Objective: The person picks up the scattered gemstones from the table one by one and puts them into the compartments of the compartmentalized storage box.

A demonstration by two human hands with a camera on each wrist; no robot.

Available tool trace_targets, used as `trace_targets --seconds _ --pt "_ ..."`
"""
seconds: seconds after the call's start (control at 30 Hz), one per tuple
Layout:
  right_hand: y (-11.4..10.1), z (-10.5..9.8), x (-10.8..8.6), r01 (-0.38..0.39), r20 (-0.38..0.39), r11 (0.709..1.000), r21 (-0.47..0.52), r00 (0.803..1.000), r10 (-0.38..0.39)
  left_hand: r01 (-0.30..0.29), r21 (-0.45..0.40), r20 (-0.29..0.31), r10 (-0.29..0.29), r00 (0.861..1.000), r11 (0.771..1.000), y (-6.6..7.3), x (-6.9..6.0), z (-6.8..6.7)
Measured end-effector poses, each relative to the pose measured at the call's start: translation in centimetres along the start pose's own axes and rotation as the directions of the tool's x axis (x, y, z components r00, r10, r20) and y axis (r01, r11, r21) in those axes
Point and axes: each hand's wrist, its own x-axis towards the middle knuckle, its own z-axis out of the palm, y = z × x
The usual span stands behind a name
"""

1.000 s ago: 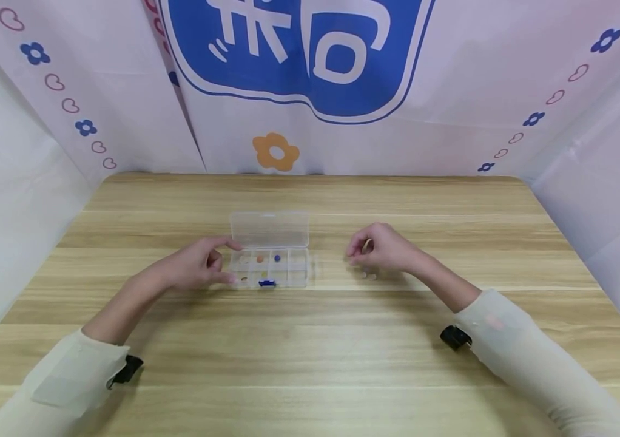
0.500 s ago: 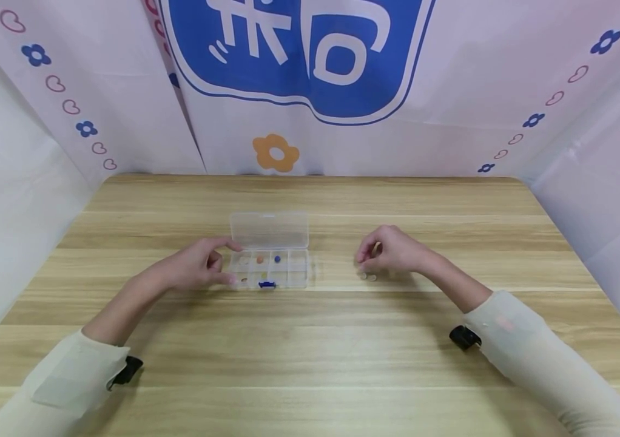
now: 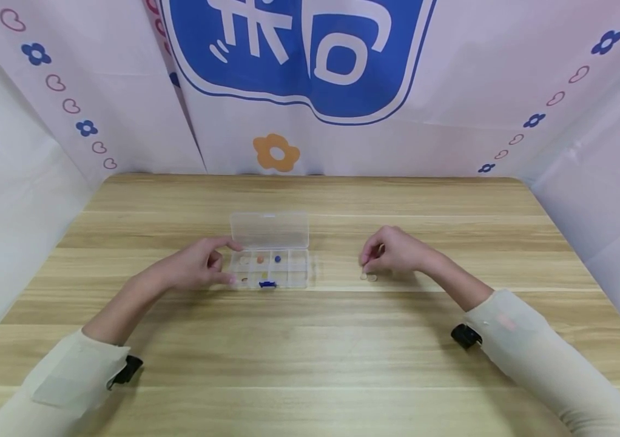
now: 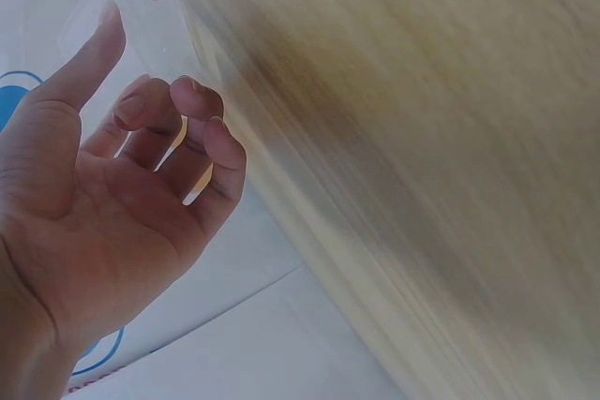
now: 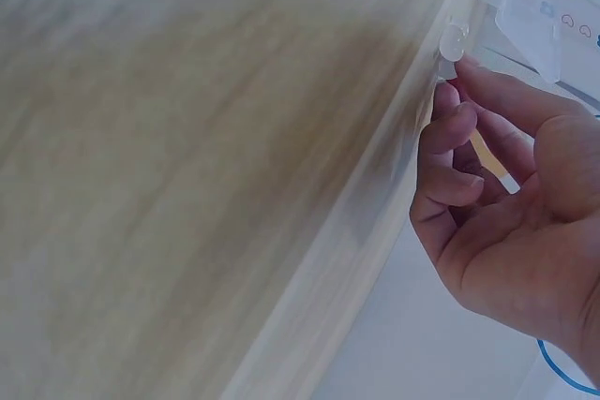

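A clear plastic pill box [image 3: 297,278] with a raised lid [image 3: 269,230] lies on the table. My left hand [image 3: 195,264] grips its left end, index finger at the back corner and thumb at the front; the other fingers curl loosely in the left wrist view. Inside the compartments sit an orange pill [image 3: 259,260], a dark blue pill [image 3: 278,259] and a few paler ones. To the right, the thumb and index fingertips of my right hand [image 3: 394,250] pinch at a small whitish tablet [image 3: 363,276]. Close beside it lies another whitish tablet [image 3: 372,278].
A blue latch [image 3: 267,284] shows on the front of the box. The wooden table [image 3: 310,352] reaches back to a printed white curtain [image 3: 441,121]. Black clips [image 3: 465,335] sit at the sleeve cuffs.
My right hand has shifted slightly right and its fingertips have come down to the whitish tablets. The left hand and the pill box have stayed in place.
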Motion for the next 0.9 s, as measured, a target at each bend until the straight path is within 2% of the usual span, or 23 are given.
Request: trace_targets --seconds 0.33,0.9 --pt "-0.26 -0.12 -0.03 -0.033 0.013 0.999 -0.007 0.999 0.033 -0.006 -0.004 0.0 0.006 1.0 1.0 0.01 0.01 -0.03" --pt "-0.56 0.09 0.48 -0.054 -0.013 0.996 0.068 0.998 0.055 -0.008 0.005 -0.004 0.008 1.0 1.0 0.05 -0.05 0.04"
